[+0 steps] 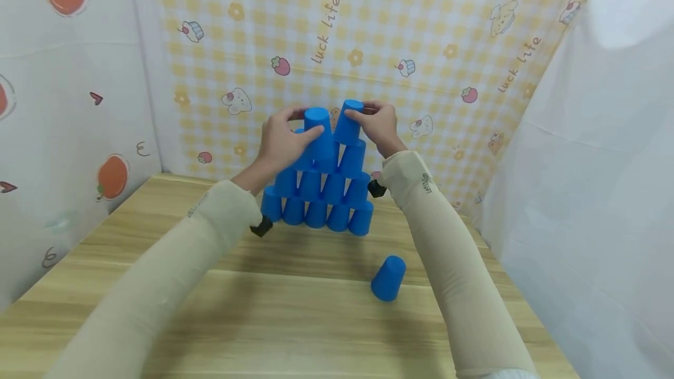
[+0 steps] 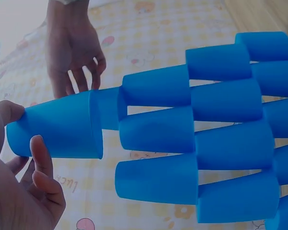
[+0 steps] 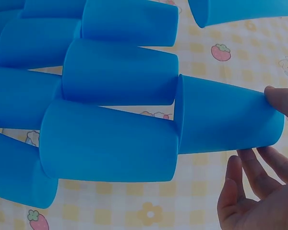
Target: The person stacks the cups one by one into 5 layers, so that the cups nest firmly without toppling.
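Note:
Blue plastic cups stand upside down in a stacked pyramid [image 1: 321,186] with several in the bottom row and three in the third row up. My left hand [image 1: 281,142] pinches a blue cup [image 2: 57,127] between thumb and fingers. In the left wrist view this cup's rim is apart from the row below it. My right hand [image 1: 381,124] grips another inverted cup [image 3: 228,115] near its narrow end. That cup's rim is right at the bases of two third-row cups, on the pyramid's right side.
A single inverted blue cup [image 1: 388,278] stands on the wooden table [image 1: 253,320] in front of the pyramid, to the right. Behind the stack hangs a yellow checked curtain [image 1: 379,34]. White sheets [image 1: 590,162] border both sides.

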Tool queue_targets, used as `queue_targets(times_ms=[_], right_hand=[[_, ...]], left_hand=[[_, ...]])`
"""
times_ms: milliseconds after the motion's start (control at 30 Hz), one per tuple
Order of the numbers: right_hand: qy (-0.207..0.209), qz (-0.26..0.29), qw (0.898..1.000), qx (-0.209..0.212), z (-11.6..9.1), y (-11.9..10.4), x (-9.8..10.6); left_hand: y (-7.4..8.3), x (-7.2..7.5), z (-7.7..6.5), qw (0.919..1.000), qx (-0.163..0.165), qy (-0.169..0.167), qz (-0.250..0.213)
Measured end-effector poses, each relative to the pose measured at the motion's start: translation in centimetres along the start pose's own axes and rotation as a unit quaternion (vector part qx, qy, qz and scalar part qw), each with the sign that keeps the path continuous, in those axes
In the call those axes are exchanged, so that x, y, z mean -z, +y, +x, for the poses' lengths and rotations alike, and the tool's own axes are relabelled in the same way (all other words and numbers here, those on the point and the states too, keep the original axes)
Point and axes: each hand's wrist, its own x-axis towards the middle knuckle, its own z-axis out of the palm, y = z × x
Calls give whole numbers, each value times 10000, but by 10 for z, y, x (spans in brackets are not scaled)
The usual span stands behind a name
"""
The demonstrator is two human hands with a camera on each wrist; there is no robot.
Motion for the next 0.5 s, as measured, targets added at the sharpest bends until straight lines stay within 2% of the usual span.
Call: queue_targets(times_ms=[267,500], right_hand=[[17,-69,10000,-63,2,2,2],[22,-145,9999,-49,3,3,3]], left_hand=[[2,0,15,9993,210,173,267],[1,2,25,9983,267,350,383]])
